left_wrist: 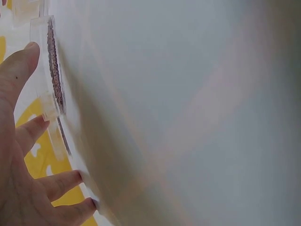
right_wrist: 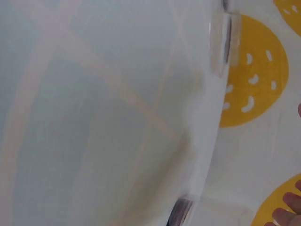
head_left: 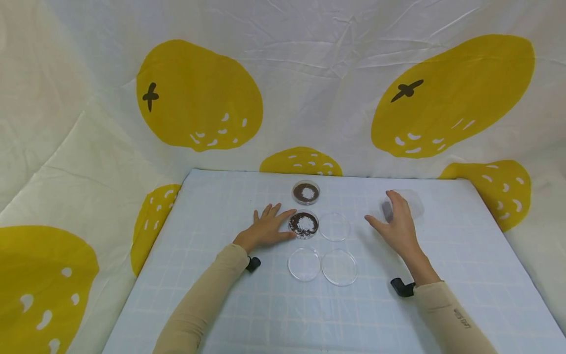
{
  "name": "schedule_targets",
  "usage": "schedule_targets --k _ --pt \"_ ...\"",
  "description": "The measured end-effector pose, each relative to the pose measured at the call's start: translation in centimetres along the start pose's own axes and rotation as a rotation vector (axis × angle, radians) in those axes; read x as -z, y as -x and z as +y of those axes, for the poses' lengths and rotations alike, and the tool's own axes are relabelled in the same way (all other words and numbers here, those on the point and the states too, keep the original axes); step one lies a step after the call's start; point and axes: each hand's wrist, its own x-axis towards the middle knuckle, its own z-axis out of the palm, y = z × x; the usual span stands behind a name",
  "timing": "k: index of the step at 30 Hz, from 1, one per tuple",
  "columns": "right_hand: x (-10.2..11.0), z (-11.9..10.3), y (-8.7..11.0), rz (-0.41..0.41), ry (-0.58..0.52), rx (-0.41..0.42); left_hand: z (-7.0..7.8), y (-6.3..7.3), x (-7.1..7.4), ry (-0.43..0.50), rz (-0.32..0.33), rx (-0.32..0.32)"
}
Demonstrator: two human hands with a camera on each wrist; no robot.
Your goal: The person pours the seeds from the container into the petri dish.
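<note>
My left hand (head_left: 267, 228) has its thumb and index finger spread about the left side of a round clear petri dish (head_left: 303, 224), which holds dark brown granules topped with white powder. In the left wrist view, that dish (left_wrist: 54, 70) is seen edge-on, with the thumb tip by its wall. My right hand (head_left: 400, 226) stands with thumb and fingers spread apart, nothing between them. Just behind it is a clear container (head_left: 411, 204) with something dark in it, partly hidden by the fingers. A second filled petri dish (head_left: 306, 192) sits farther back.
Three clear round dishes or lids lie flat: one (head_left: 334, 227) right of the nearer filled dish, two (head_left: 304, 264) (head_left: 339, 267) side by side in front. A pale checked cloth (head_left: 274, 314) covers the table. A fruit-patterned curtain (head_left: 309, 108) hangs behind.
</note>
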Motion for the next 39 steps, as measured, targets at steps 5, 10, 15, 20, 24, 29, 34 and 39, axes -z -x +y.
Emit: schedule_targets --k 5,10,15,20,24,29,34,39 --pt "-1.7 -0.7 0.3 -0.128 0.006 0.029 0.1 0.1 0.0 -0.003 -0.002 0.005" --pt "-3.0 -0.7 0.3 -0.272 -0.023 0.032 0.0 0.1 -0.1 -0.002 -0.001 0.006" --pt "-3.6 -0.6 0.1 -0.396 -0.073 0.017 0.0 0.1 -0.2 0.003 0.002 0.005" --pt "-4.1 -0.4 0.1 -0.494 -0.067 0.005 -0.1 0.2 -0.1 0.001 0.002 -0.002" --pt "-4.3 -0.3 0.0 -0.549 -0.033 0.009 -0.1 0.2 -0.1 0.002 0.001 -0.003" --pt "-4.4 -0.4 -0.2 -0.574 -0.012 0.05 -0.2 0.1 -0.1 0.013 0.008 -0.004" --pt "-4.8 -0.2 -0.5 -0.603 0.038 0.082 -0.3 -0.2 -0.3 0.011 0.012 -0.012" --pt "-5.2 0.1 -0.7 -0.619 0.104 0.102 -0.5 -0.3 -0.5 0.004 0.016 -0.017"
